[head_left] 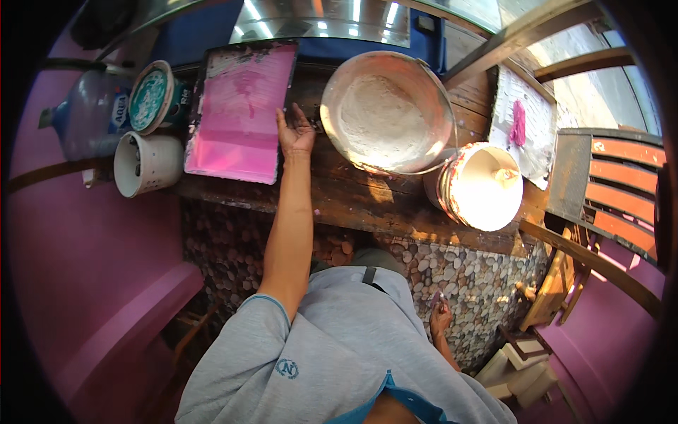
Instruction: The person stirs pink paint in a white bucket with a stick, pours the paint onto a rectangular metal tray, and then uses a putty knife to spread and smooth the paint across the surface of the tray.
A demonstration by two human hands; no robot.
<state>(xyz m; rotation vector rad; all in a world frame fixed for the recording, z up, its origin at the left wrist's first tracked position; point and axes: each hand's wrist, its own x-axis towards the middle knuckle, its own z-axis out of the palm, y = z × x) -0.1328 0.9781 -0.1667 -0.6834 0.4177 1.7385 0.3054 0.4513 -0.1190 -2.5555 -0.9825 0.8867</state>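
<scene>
A shallow paint tray (229,174) holding pink paint (236,134) lies on the wooden bench. My left hand (296,132) is at the tray's right edge, its thumb by the rim and its fingers apart. Whether it touches the rim is hard to tell. To the right of that hand stands a wide bucket (436,134) with pale, powdery-looking material (381,116) inside. My right hand (441,319) hangs low at my right side, fingers curled. Something small and dark shows at its fingertips, too unclear to name.
A paint-stained white bucket (477,201) stands near the bench's front right. Behind it lies a white-smeared board or tray (503,131) with a pink clump (519,124). At left are a teal-topped tub (148,99), a white pail (162,166) and a large clear bottle (85,116). Wooden bars (526,39) rise at right.
</scene>
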